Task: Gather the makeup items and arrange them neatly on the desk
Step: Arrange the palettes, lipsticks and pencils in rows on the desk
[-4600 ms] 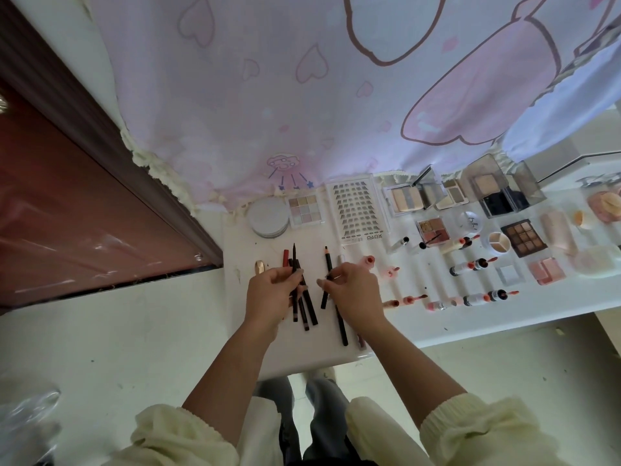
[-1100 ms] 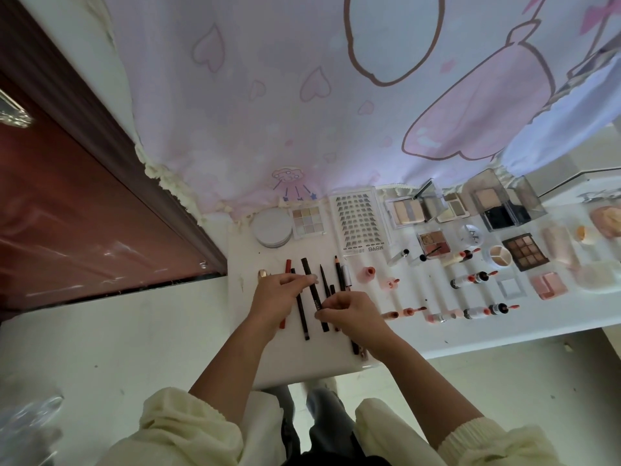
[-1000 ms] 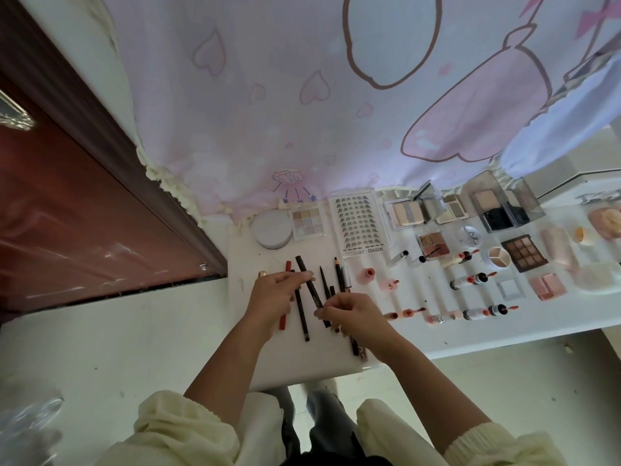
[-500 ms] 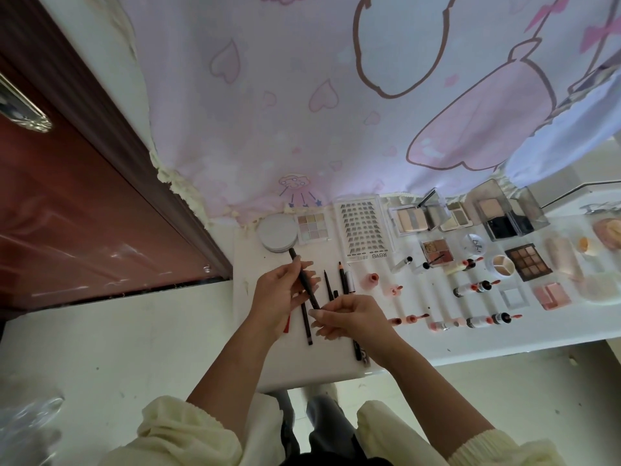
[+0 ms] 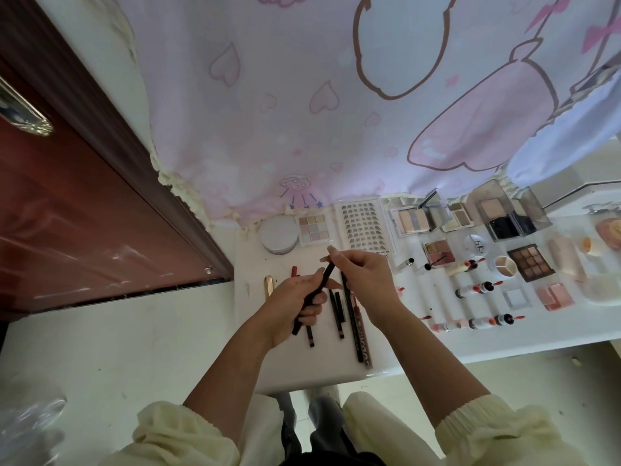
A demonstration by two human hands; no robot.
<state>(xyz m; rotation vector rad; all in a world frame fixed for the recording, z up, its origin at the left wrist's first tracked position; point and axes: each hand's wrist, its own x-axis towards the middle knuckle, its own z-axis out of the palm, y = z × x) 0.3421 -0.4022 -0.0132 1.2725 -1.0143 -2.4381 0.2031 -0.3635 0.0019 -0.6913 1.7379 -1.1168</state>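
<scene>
Above the white desk (image 5: 289, 371) my left hand (image 5: 295, 306) grips the lower half of a black makeup pencil (image 5: 317, 290), tilted up to the right. My right hand (image 5: 366, 277) pinches the pencil's upper tip. Under the hands, several dark pencils (image 5: 353, 324) lie roughly parallel on the desk. A red pencil (image 5: 294, 270) and a gold tube (image 5: 268, 285) lie to their left.
A round white compact (image 5: 279, 234), a pale eyeshadow palette (image 5: 313, 228) and a lash tray (image 5: 364, 230) stand at the back. Palettes, lip glosses (image 5: 477, 289) and sponges fill the desk's right side. A pink curtain hangs behind; a brown door (image 5: 67, 210) is on the left.
Both hands have lifted one black pencil off the desk. My right hand moved up to its top end. The view has shifted a little.
</scene>
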